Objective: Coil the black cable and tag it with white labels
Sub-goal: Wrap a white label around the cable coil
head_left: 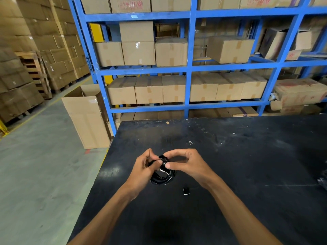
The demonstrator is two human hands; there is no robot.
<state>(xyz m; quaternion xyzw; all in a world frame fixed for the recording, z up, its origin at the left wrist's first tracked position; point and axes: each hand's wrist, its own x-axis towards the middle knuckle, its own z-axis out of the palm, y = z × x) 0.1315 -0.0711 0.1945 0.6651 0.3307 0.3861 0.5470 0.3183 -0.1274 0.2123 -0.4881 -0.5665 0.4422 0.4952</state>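
Cable (pixel 161 177) is in a coil on the black table (pixel 247 156), its top lifted between both hands. Left hand (pixel 144 167) grips the coil with curled fingers. Right hand (pixel 184 162) pinches its top between thumb and forefinger. A white label (pixel 163 171) shows on the coil. A small black piece (pixel 186 191) lies near, on the table.

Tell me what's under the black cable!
The dark table lies under the coiled black cable. Both hands, left hand and right hand, pinch its top, and their fingers hide that part.
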